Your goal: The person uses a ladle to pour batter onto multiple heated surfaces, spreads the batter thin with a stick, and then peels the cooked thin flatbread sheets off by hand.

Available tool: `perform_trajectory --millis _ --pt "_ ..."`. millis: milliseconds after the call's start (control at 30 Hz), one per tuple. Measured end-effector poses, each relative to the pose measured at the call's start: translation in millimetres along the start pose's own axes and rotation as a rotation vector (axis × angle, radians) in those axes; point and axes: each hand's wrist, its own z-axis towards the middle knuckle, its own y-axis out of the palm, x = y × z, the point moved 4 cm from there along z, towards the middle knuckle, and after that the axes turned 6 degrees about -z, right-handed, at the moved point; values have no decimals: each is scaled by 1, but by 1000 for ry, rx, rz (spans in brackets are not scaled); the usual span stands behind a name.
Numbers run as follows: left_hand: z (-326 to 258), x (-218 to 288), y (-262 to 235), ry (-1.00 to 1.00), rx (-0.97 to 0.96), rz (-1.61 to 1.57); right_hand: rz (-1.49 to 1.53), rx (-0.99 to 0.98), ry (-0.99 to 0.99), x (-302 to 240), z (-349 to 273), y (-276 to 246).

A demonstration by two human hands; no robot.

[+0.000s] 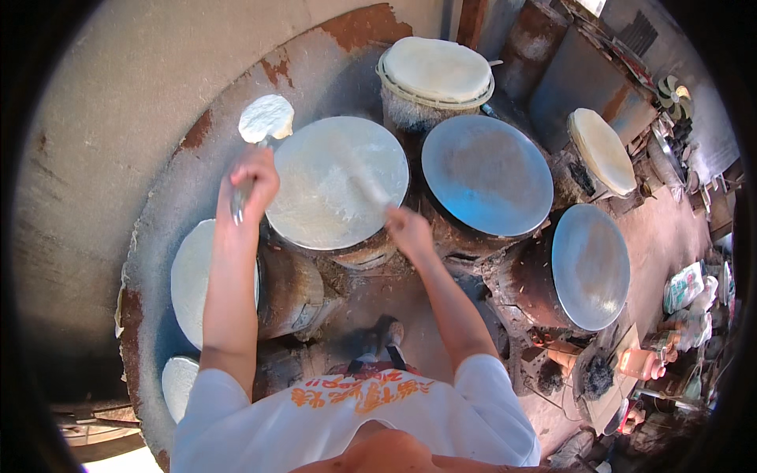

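The round batter-covered griddle (331, 177) is open from above. The bare blue-grey round griddle (486, 173) stands just beside on the right, and the woven tray (436, 72) blocks behind.

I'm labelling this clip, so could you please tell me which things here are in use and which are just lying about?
In use: left hand with ladle; right hand with spreader; battered griddle.

Lying about: bare griddles; stacked sheets; sacks.

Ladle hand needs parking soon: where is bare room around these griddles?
Bare: the blue-grey griddle right of the battered griddle, and the next griddle lower right. Crowded: left hand grips the ladle, right hand the spreader; baskets behind hold stacks.
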Motion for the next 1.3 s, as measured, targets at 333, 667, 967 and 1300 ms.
perform_trajectory --millis 333,667,967,1300 --pt "69 -126 -66 -600 68 515 467 145 451 45 -176 -108" --pt "226 -197 -281 -692 581 94 581 681 503 196 -131 -206" --pt "258 -205 -328 -306 583 1132 208 733 489 174 -107 -223" --pt "304 -134 -308 -293 520 1480 -411 492 368 152 -84 -254"
